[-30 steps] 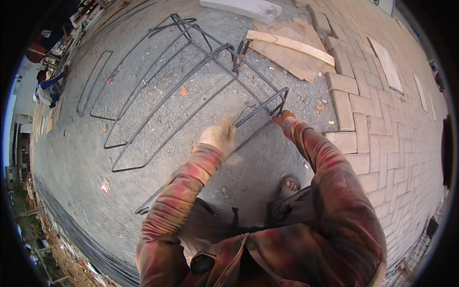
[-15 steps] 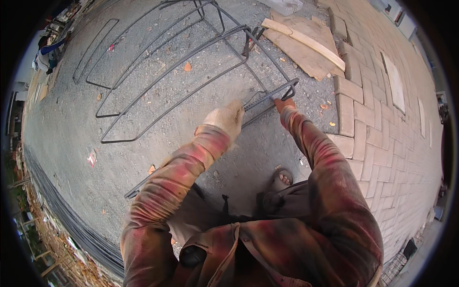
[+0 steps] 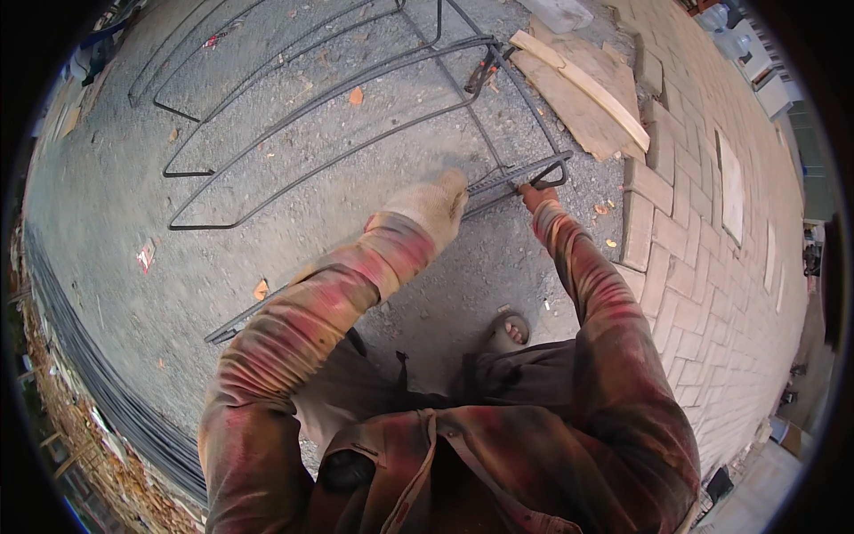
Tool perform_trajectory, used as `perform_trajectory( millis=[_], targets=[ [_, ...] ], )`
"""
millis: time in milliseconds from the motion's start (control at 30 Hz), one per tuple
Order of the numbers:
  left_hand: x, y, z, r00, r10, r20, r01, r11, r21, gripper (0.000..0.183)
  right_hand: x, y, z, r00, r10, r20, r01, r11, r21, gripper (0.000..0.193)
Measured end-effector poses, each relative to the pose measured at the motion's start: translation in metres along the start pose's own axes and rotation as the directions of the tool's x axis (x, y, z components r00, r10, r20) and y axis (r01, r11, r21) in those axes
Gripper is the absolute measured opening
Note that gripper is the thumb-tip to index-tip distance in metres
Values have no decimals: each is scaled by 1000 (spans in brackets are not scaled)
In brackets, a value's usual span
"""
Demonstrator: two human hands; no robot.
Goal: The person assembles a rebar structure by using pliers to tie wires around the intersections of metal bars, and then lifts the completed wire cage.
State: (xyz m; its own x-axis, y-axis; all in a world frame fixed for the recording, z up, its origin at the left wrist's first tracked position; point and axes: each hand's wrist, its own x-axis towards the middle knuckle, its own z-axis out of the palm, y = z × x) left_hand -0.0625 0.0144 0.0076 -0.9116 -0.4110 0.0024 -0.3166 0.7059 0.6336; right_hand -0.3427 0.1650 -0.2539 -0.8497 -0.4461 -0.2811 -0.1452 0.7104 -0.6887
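Several bent steel rebar stirrups lie across two long straight rebars on the gravel in front of me. The nearest stirrup reaches from a hooked end at the right to a far end under my left forearm. My left hand, in a pale knit glove, is closed around this stirrup; the sleeve and glove hide part of the bar. At its right end, beside a long rebar, my right hand has its fingers closed on the stirrup. A dark hand tool with reddish handles rests on the bars beyond.
Wooden boards lie beyond the frame at the right, beside stacked paving blocks. A brick-patterned pavement runs down the right. Long dark rods lie at the lower left. My sandalled foot stands near the hands.
The whole view has shifted slightly, so the rebar frame's right end sits farther right. Both hands keep their hold on the near stirrup.
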Motion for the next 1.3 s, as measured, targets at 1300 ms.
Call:
perform_trajectory(
  millis=[1300],
  targets=[
    [16, -36, -7, 981, 82, 175, -112, 979, 169, 10, -11, -51, -52, 888, -169, 427, 359, 835, -417, 38]
  ],
)
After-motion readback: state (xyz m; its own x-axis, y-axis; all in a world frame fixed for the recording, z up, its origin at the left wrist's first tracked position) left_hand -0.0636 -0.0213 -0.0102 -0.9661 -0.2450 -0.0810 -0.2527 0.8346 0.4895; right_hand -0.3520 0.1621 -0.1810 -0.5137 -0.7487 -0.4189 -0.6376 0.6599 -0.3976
